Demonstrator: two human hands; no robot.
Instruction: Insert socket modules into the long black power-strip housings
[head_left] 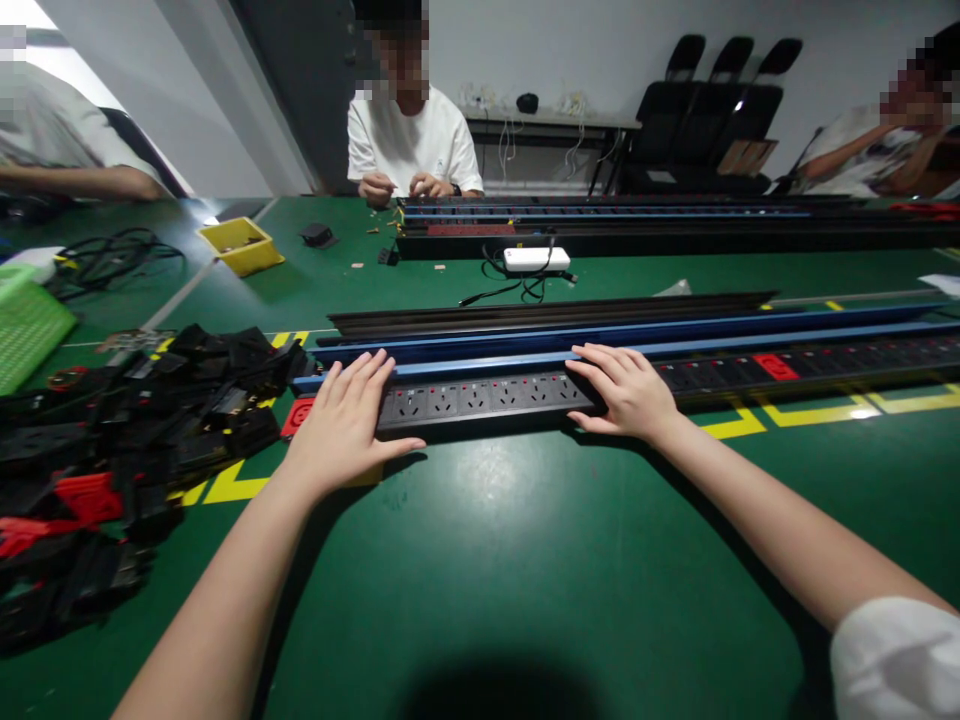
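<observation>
A long black power strip (480,398) with a row of sockets lies across the green table in front of me. My left hand (341,415) rests over its left end, fingers stretched out across the top and thumb apart along the near edge. Farther right, my right hand (626,393) lies on the same strip with its fingers spread and its thumb at the near side. A red socket (296,417) shows beside my left hand, and another red socket (775,367) sits well to the right. Directly behind the strip run long blue rails (517,362).
Loose black and red socket modules (172,420) are heaped at the left. Behind the rails lie dark strips (450,318) and a white power strip (536,260) with cables. A yellow bin (240,246) and green basket (30,325) stand left. A co-worker (412,140) sits opposite.
</observation>
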